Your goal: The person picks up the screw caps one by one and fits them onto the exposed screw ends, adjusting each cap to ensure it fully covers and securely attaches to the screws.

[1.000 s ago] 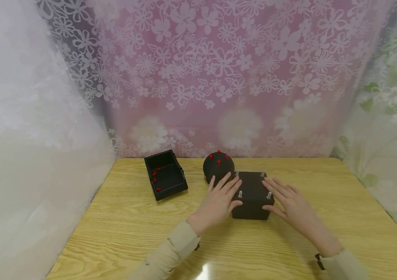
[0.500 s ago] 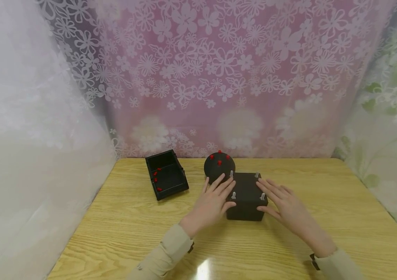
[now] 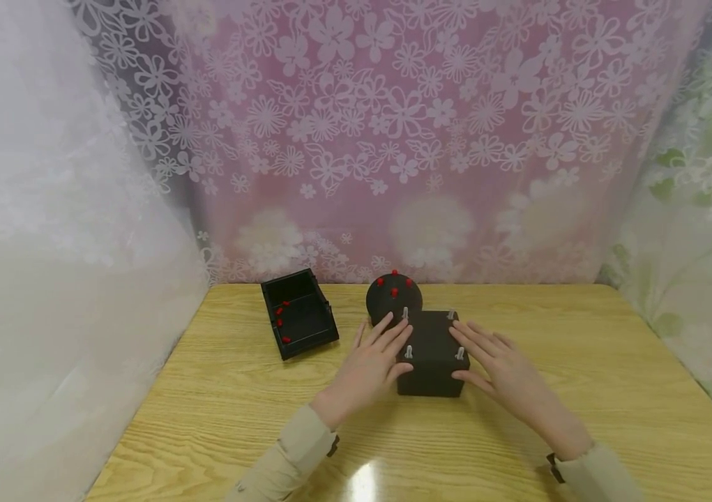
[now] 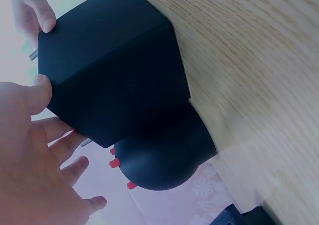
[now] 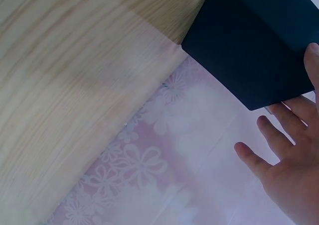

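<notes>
A black box (image 3: 432,338) with clear upright pegs at its top corners stands on the table between my two hands. My left hand (image 3: 365,368) touches its left side, fingers extended and thumb at the near corner. On the opposite side, my right hand (image 3: 508,369) lays its fingertips and thumb along the top edge. The left wrist view shows the left fingers (image 4: 66,145) spread and the box overlapping a round black piece with red pegs (image 4: 164,160). In the right wrist view, the right hand (image 5: 294,165) has its lower fingers clear of the box.
Behind the box stands the round black piece (image 3: 387,300), partly hidden by it. A black open tray (image 3: 308,343) with several small red pegs inside lies at the back left of the wooden table (image 3: 217,418). Floral curtains (image 3: 343,139) hang around the table.
Both hands and the black box between them have moved left across the table. The box now overlaps more of the round piece's near side. The tray has stayed put.
</notes>
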A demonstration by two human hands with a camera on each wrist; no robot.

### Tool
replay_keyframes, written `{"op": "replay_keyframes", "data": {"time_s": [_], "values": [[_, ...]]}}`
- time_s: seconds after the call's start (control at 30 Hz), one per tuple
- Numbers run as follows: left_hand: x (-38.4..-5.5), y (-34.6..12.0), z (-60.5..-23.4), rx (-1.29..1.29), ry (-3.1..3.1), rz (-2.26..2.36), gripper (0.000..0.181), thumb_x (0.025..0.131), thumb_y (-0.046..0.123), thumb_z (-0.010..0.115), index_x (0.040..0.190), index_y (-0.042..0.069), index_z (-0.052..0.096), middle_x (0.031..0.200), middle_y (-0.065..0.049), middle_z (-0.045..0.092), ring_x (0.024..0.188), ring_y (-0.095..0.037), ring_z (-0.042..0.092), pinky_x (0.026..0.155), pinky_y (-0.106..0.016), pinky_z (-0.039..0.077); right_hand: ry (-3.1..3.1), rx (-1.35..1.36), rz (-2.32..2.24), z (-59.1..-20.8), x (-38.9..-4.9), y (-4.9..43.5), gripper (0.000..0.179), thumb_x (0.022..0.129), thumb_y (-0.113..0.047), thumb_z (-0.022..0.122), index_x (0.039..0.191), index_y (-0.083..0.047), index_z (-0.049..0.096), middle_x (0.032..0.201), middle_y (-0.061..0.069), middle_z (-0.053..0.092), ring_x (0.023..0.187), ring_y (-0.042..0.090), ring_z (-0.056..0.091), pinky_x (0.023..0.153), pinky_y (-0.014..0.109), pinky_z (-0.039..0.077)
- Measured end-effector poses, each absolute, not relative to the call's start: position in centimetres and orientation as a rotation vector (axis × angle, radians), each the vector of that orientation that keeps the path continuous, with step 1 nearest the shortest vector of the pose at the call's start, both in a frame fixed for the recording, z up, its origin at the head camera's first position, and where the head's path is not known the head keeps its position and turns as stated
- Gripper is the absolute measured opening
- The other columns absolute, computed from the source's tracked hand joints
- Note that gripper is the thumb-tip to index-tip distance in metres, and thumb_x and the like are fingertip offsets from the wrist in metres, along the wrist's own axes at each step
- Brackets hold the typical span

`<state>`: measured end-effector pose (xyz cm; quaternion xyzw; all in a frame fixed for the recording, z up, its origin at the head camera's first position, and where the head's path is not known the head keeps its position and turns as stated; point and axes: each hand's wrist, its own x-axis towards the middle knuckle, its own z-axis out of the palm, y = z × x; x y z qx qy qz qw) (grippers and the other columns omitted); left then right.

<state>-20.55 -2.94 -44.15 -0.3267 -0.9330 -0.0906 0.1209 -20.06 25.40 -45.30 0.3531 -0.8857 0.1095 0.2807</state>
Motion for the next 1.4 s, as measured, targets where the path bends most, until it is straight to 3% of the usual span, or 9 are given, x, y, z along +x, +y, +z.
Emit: {"op": "replay_keyframes", "data": {"time_s": [0.23,0.9,1.1,1.4], "values": [[-20.5,-3.9,-44.3,-0.956,-2.712,-0.315,0.064,0.106,0.049,0.043,0.161,0.017,0.031,0.166,0.002,0.028,0.156,-0.022,0.013,0.122,-0.060,0.018,-2.394,0.957,0.300,-45.4,-20.2,24.8,0.074,0.097,-0.057,0.056,0.150,-0.006,0.050,0.151,0.014,0.052,0.132,0.038,0.054,0.100,0.063,0.047],[-20.1,-6.2,-44.5,-0.933,-2.731,-0.384,0.064,0.107,0.047,0.043,0.161,0.017,0.029,0.167,0.002,0.025,0.156,-0.024,0.014,0.123,-0.061,0.012,-2.391,0.999,0.295,-45.3,-20.6,22.9,0.073,0.096,-0.056,0.060,0.150,-0.008,0.050,0.151,0.012,0.052,0.133,0.036,0.054,0.099,0.061,0.049],[-20.2,-6.8,-44.5,-0.942,-2.706,-0.409,0.064,0.107,0.046,0.046,0.161,0.016,0.030,0.167,0.000,0.027,0.156,-0.026,0.016,0.121,-0.064,0.014,-2.397,1.005,0.309,-45.1,-20.7,22.3,0.074,0.093,-0.050,0.067,0.150,-0.007,0.050,0.152,0.013,0.051,0.134,0.037,0.053,0.100,0.062,0.048],[-20.1,-7.5,-44.7,-0.931,-2.680,-0.427,0.063,0.106,0.043,0.048,0.160,0.014,0.033,0.166,-0.002,0.029,0.156,-0.027,0.017,0.120,-0.066,0.017,-2.350,1.026,0.337,-45.6,-21.1,21.4,0.073,0.097,-0.057,0.057,0.148,-0.005,0.052,0.150,0.013,0.052,0.132,0.037,0.055,0.095,0.063,0.050]]}}
